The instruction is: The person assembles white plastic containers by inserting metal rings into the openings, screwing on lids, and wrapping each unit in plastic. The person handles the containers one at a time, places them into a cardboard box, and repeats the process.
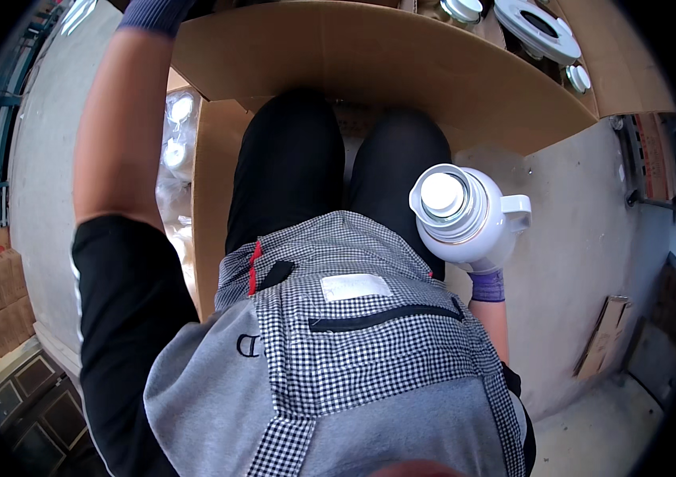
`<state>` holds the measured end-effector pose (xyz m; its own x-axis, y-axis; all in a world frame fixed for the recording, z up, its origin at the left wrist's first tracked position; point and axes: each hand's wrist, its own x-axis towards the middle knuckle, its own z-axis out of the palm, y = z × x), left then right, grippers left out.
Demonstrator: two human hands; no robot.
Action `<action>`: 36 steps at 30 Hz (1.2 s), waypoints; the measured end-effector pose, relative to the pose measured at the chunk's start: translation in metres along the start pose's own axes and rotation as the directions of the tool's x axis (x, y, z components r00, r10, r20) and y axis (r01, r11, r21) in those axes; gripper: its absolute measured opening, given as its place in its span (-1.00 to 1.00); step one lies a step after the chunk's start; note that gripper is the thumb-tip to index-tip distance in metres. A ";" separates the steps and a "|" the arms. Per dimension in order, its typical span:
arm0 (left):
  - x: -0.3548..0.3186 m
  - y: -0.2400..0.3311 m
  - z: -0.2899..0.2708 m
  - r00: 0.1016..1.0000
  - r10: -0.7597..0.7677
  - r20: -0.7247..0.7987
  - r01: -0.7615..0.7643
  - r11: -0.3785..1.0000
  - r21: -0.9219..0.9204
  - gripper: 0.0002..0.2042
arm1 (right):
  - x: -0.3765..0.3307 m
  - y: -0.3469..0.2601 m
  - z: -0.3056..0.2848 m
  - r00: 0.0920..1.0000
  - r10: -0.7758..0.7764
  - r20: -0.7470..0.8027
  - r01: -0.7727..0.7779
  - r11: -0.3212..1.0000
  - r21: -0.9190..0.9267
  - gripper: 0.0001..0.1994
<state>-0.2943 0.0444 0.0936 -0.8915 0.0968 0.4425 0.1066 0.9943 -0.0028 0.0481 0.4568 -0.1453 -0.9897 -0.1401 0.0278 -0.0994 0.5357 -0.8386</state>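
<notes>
A white vacuum flask (465,219) with a side handle and a white stopper in its mouth is tilted beside my right thigh. My right hand (487,286), in a purple glove, supports it from below; the flask's body hides the fingers. At the upper left my left arm reaches forward over the side of a cardboard box. Of my left hand (157,14) only the dark blue-purple glove's wrist part shows, and the fingers are out of sight.
An open cardboard box (338,48) stands before my knees. White-capped vessels (463,8) and a white ring-shaped part (541,30) sit at its upper right. Plastic-wrapped white items (177,151) fill another box at left. Flat cardboard (602,335) lies on the floor at right.
</notes>
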 end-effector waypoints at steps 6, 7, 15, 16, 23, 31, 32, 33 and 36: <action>-0.198 0.096 -0.029 0.888 0.428 0.171 -0.082 0.512 -0.855 -0.51 | -0.013 0.015 0.000 0.997 -0.053 -0.053 0.051 0.998 -0.039 -0.15; -0.226 0.113 -0.021 0.826 0.458 0.328 0.069 0.495 -0.866 -0.52 | -0.012 0.016 0.001 0.997 -0.055 -0.045 0.054 0.998 -0.027 -0.15; -0.269 0.085 -0.004 0.735 0.638 0.230 0.214 0.103 -0.971 -0.22 | -0.025 0.024 -0.012 0.998 -0.047 0.037 0.047 0.999 0.018 -0.13; -0.272 0.086 -0.003 0.724 0.606 0.330 0.371 0.060 -0.926 -0.20 | -0.024 0.027 -0.013 0.998 -0.044 0.054 0.042 0.998 0.039 -0.12; -0.277 0.080 -0.029 0.607 0.794 -0.038 -0.353 0.226 -0.908 -0.22 | -0.023 0.024 -0.006 0.991 -0.043 0.124 0.002 0.950 0.313 -0.12; -0.276 0.011 0.004 0.922 0.352 0.162 0.002 0.413 -0.911 -0.67 | 0.091 -0.227 -0.026 0.861 0.170 0.480 -0.114 0.983 -0.143 -0.38; -0.281 0.002 -0.006 0.869 0.283 0.405 0.374 0.161 -0.913 -0.66 | 0.118 -0.240 -0.046 0.905 0.064 0.420 0.042 0.970 -0.238 -0.34; -0.286 -0.006 -0.011 0.862 0.230 0.452 0.444 0.090 -0.892 -0.65 | 0.146 -0.254 -0.066 0.932 -0.049 0.360 0.182 0.920 -0.346 -0.29; -0.291 -0.018 -0.020 0.850 0.143 0.506 0.450 0.301 -0.841 -0.62 | 0.238 -0.238 -0.117 0.846 -0.510 -0.157 -0.024 0.258 -0.966 -0.03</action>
<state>-0.0282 -0.0029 -0.0168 -0.9657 0.2476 -0.0782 0.0010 0.3048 0.9524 -0.1756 0.3934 0.1248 -0.8028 -0.2609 0.5361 -0.1013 0.9458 0.3086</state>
